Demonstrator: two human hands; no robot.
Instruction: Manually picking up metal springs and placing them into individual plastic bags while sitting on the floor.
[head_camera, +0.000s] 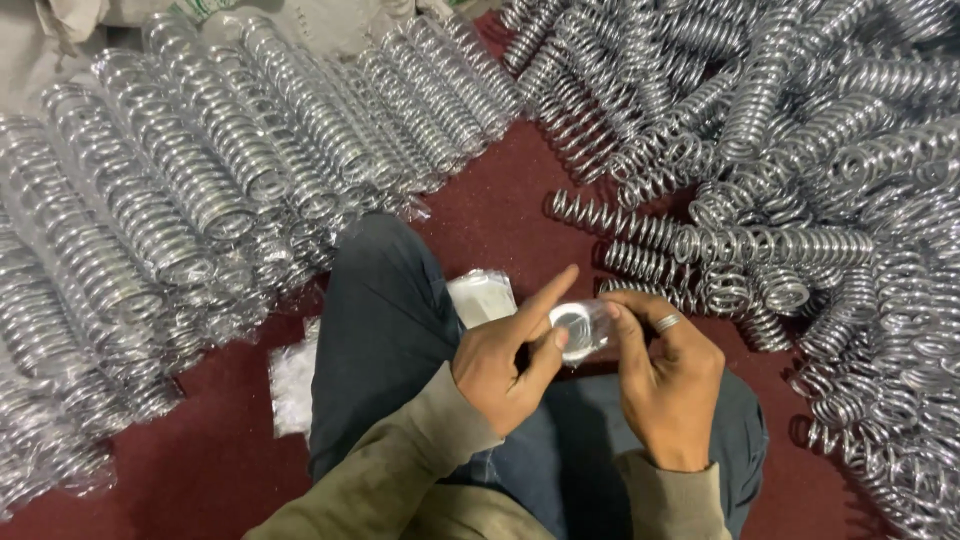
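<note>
bagged spring (578, 328), mostly behind fingers (548, 345)

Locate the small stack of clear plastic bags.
In the head view, the small stack of clear plastic bags lies on the dark red floor at centre, beside the person's raised knee, just above the left hand.

The person wears a long-sleeved olive-khaki top w/ ribbed cuffs at both wrists, plus dark blue-grey trousers (385, 330). The right hand (668, 385) has a silver ring (667, 322) on one finger; the left hand (507, 360) is bare.
</note>
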